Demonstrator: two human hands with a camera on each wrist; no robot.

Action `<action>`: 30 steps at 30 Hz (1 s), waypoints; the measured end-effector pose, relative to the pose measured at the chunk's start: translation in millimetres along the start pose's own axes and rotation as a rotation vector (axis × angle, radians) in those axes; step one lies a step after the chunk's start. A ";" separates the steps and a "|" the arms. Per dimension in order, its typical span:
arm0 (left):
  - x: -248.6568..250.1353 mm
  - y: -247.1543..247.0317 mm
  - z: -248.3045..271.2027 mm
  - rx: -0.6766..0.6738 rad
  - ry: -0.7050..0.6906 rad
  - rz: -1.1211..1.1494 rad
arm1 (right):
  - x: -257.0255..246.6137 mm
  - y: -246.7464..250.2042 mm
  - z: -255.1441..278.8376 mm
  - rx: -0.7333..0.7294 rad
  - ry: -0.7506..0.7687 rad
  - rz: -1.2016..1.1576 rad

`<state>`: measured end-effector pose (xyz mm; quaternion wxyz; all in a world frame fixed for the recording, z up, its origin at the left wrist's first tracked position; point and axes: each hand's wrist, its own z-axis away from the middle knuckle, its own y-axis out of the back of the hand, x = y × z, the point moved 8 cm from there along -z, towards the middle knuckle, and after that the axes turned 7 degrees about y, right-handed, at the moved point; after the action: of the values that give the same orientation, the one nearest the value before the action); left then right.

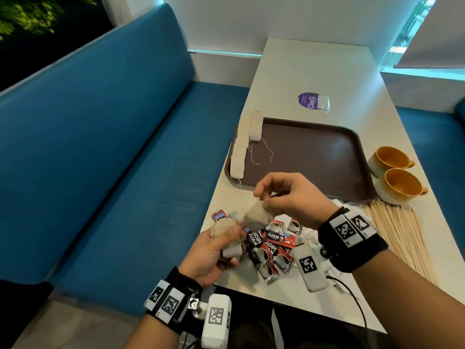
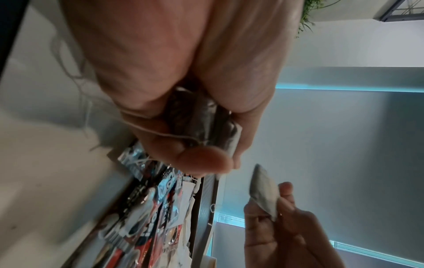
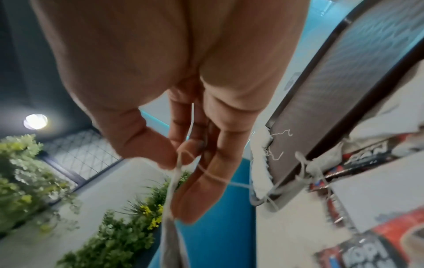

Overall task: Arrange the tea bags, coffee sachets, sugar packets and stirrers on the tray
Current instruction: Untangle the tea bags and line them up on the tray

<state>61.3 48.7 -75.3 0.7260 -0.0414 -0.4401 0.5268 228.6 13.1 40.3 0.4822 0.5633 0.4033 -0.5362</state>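
Observation:
Near the table's front edge, my left hand grips a small bunch of tea bags. My right hand pinches the top of one tea bag, which hangs just above that bunch. In the right wrist view the thumb and forefinger pinch the bag's top, and its string loops over the fingers. A row of tea bags lies along the left edge of the brown tray. Red and black coffee sachets are piled under my hands. Wooden stirrers lie to the right.
Two orange-lined cups stand by the tray's right edge. A lone tea bag lies on a purple sticker beyond the tray. A blue bench runs along the table's left side. White paper packets lie under my right wrist.

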 end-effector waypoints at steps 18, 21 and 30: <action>-4.3 -2.1 8.0 -0.128 -0.007 0.048 | 32.8 -1.1 -37.9 0.134 -0.074 0.519; 1.3 13.3 10.5 -0.093 -0.057 0.081 | 55.5 -0.3 -46.0 0.084 -0.220 0.792; 12.8 40.9 -0.5 0.091 -0.059 -0.017 | 79.0 -23.2 -48.2 -0.047 -0.340 1.062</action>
<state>32.6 77.2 -89.4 0.7184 0.0108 -0.4371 0.5410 224.2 60.0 -42.6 0.7570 0.5836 -0.0076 -0.2938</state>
